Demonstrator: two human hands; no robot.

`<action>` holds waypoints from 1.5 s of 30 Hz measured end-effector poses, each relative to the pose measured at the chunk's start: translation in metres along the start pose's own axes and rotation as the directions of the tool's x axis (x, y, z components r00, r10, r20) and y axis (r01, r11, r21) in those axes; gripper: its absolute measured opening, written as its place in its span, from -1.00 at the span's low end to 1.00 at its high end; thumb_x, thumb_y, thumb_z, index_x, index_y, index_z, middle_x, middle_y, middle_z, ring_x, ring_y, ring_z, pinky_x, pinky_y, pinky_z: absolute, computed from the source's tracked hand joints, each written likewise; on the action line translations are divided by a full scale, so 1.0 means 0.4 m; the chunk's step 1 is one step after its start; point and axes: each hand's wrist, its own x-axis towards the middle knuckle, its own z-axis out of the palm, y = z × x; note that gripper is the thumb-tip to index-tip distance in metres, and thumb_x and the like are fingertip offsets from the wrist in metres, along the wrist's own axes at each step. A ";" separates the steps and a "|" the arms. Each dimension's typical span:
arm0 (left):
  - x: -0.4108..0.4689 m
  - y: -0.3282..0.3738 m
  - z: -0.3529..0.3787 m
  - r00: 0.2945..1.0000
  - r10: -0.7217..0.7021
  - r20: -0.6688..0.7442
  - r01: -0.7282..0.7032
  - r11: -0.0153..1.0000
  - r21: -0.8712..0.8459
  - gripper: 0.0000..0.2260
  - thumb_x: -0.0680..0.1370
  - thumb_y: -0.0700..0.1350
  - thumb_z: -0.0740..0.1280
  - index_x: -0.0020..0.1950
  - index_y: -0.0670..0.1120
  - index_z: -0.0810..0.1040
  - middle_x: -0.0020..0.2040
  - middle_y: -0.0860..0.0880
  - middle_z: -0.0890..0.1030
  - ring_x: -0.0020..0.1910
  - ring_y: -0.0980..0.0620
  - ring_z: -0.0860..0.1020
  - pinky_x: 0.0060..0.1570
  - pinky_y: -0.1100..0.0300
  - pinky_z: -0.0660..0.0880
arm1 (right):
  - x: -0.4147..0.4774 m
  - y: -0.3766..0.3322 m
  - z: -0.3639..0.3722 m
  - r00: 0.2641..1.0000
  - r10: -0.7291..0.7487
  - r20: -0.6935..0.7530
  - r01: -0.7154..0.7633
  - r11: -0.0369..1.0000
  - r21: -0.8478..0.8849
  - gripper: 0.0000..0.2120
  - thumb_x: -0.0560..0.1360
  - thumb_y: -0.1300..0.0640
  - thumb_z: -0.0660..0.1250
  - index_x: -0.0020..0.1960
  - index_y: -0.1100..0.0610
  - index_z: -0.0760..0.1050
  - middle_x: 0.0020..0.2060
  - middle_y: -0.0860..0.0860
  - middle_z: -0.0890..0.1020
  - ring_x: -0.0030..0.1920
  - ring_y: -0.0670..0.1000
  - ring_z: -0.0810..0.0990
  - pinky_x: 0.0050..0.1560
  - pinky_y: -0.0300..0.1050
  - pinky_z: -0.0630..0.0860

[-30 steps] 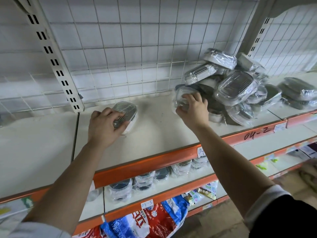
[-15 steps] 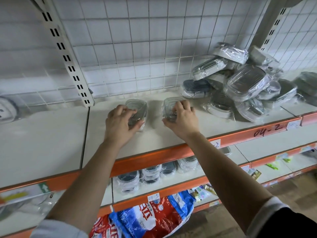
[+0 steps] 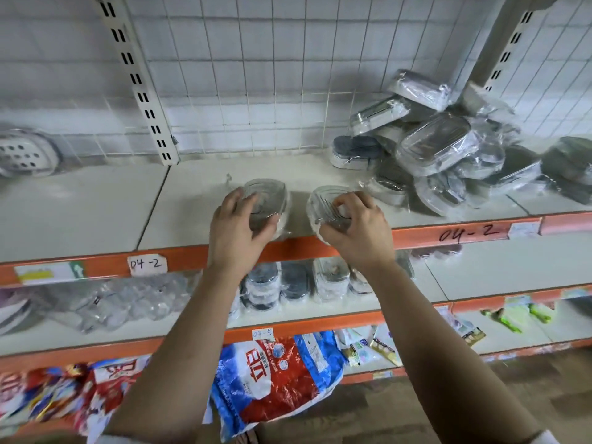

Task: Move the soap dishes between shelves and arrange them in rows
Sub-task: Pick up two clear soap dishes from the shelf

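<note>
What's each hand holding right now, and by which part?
The left hand grips the left soap dish from above, fingers across its top, thumb at its near edge. The right hand grips the right soap dish the same way.

My arms, bare up to pale sleeve ends.
My left hand and right hand are uncovered, and so are both forearms along their whole visible length. A whitish left sleeve shows as a narrow band near the elbow. The right sleeve shows only a thin light strip, too cropped to tell its fabric.
</note>
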 end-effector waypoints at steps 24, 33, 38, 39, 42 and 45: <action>-0.419 0.342 0.285 0.995 -0.095 0.013 0.095 0.995 -0.029 -0.41 0.50 0.24 0.27 0.31 -0.17 0.58 0.34 -0.20 0.51 0.30 -0.22 0.48 0.31 0.00 0.38 | -0.376 0.469 -0.250 0.996 0.042 0.078 -0.052 0.990 0.129 -0.56 0.33 -0.10 0.33 0.09 0.17 0.53 0.05 0.05 0.54 -0.03 0.19 0.57 -0.09 0.14 0.57; -0.417 0.313 0.458 0.999 0.016 -0.034 -0.017 0.999 -0.033 -0.49 0.55 0.15 0.33 0.31 -0.21 0.58 0.36 -0.21 0.50 0.30 -0.21 0.49 0.33 -0.01 0.40 | -0.383 0.617 -0.144 0.993 0.082 0.082 -0.088 0.994 0.070 -0.53 0.40 -0.10 0.32 0.12 0.25 0.52 0.09 0.16 0.53 0.06 0.22 0.53 0.00 0.05 0.51; -0.409 0.317 0.594 0.996 0.054 -0.066 -0.055 0.998 -0.014 -0.50 0.57 0.13 0.33 0.33 -0.23 0.56 0.37 -0.22 0.48 0.33 -0.17 0.44 0.37 0.03 0.34 | -0.360 0.743 -0.072 0.989 0.100 0.110 -0.113 0.987 0.115 -0.56 0.47 -0.06 0.32 0.17 0.26 0.49 0.16 0.18 0.49 0.10 0.25 0.52 0.10 0.17 0.50; -0.404 0.321 0.624 0.995 0.063 -0.076 -0.064 0.998 -0.011 -0.51 0.58 0.12 0.33 0.33 -0.24 0.56 0.37 -0.23 0.48 0.33 -0.18 0.45 0.37 0.01 0.36 | -0.352 0.773 -0.059 0.989 0.093 0.116 -0.107 0.986 0.124 -0.56 0.47 -0.06 0.32 0.17 0.26 0.49 0.17 0.18 0.49 0.11 0.25 0.52 0.12 0.19 0.50; -0.390 0.338 0.708 0.988 0.067 -0.136 -0.069 0.998 -0.012 -0.51 0.59 0.11 0.33 0.32 -0.26 0.56 0.35 -0.26 0.49 0.31 -0.21 0.48 0.38 0.03 0.36 | -0.315 0.858 -0.027 0.991 0.037 0.125 -0.054 0.989 0.136 -0.54 0.48 -0.08 0.32 0.18 0.28 0.50 0.17 0.21 0.49 0.14 0.26 0.53 0.14 0.23 0.50; -0.382 0.363 0.779 0.977 0.044 -0.210 -0.051 0.998 -0.030 -0.51 0.59 0.10 0.34 0.31 -0.28 0.56 0.34 -0.27 0.49 0.32 -0.15 0.45 0.42 0.18 0.28 | -0.269 0.934 0.001 0.992 -0.018 0.128 0.003 0.993 0.121 -0.52 0.47 -0.09 0.34 0.17 0.29 0.52 0.17 0.22 0.51 0.19 0.26 0.53 0.18 0.21 0.50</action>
